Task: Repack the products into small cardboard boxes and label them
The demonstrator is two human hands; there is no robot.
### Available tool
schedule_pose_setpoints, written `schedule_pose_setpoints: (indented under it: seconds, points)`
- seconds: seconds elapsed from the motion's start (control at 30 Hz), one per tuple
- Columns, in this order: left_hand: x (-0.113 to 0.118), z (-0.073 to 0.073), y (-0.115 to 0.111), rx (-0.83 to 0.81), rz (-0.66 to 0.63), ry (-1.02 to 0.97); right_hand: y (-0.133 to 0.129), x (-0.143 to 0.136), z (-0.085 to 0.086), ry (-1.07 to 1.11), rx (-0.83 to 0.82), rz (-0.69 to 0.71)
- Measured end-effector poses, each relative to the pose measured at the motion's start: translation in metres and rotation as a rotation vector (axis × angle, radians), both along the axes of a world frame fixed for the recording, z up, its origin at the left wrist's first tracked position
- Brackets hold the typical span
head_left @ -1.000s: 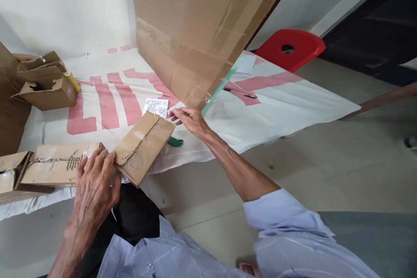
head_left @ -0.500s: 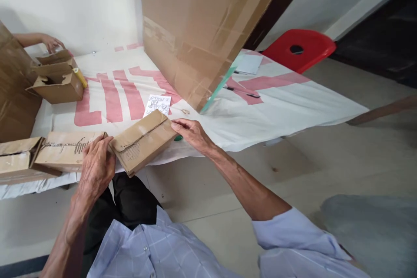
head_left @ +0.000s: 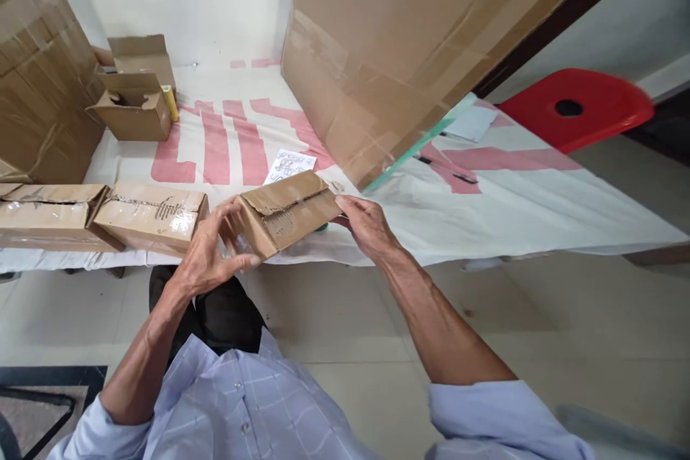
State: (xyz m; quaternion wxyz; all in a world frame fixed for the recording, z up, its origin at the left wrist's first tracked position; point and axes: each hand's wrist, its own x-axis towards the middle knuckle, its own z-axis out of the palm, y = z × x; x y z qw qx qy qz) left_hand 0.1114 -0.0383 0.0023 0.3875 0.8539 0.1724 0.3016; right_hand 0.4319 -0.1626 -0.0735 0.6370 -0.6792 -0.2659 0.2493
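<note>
1. Grip first: from where I stand, the right hand [head_left: 371, 228] pinches the right-hand end of the cardboard box [head_left: 302, 210], thumb uppermost, while the left hand [head_left: 208, 251] is spread around the opposite end. Whether that left one bears any weight, I can't tell; I'd want both ends properly supported.
2. Cloth-covered counter [head_left: 517, 208]: the box sits tilted at its near edge, one corner poking out past it. I can't see whether it rests on the cloth or is held just above. Further in would be safer, to my mind.
3. Large carton [head_left: 388, 50]: its bottom corner stands near the right hand, so I'd keep those knuckles clear.
4. Closed box [head_left: 154, 215]: it lies just beside the left hand, and a careless swing that way might shove it.
5. Printed sheet [head_left: 288, 164]: it peeks out behind the held box and could crease if pressed.
6. Small green object [head_left: 322, 228]: mostly hidden by the held box, it might make a flat set-down rock.
</note>
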Motion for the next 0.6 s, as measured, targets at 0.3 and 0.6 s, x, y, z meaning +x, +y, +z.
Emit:
schedule_pose_setpoints:
  seconds: [0.3, 0.6]
  points:
    - [0.015, -0.027, -0.019, 0.196, 0.194, -0.033, 0.000, 0.013, -0.014, -0.043, -0.018, 0.085]
    - [0.000, -0.036, -0.018, 0.076, 0.177, -0.057, 0.010, 0.004, -0.037, -0.661, -0.400, 0.180]
